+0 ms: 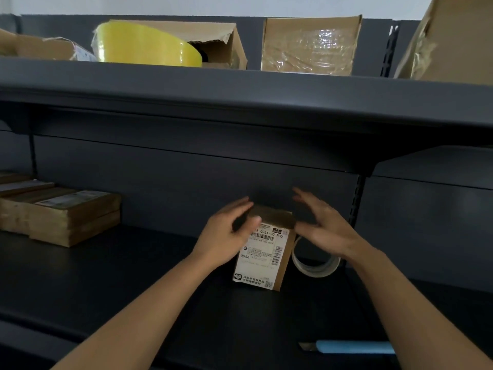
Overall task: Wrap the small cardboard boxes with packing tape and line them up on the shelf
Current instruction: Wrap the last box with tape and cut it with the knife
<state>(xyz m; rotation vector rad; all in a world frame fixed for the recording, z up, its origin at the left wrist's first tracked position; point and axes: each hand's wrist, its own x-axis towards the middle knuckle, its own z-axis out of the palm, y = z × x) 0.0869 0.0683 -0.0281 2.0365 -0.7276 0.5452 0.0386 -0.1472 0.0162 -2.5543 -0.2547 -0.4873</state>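
Small cardboard box stands upright on the dark shelf, white shipping label facing the camera; left hand lies at the box's 10 o'clock corner, thumb against the label, fingers curved over the top; blur prevents confirming a grip; right hand hovers at 2 o'clock, fingers spread, holding nothing. Tape roll stands just beside the box at 3 o'clock; stack of flat boxes sits well apart at 9 o'clock; blue knife lies at 5 o'clock.
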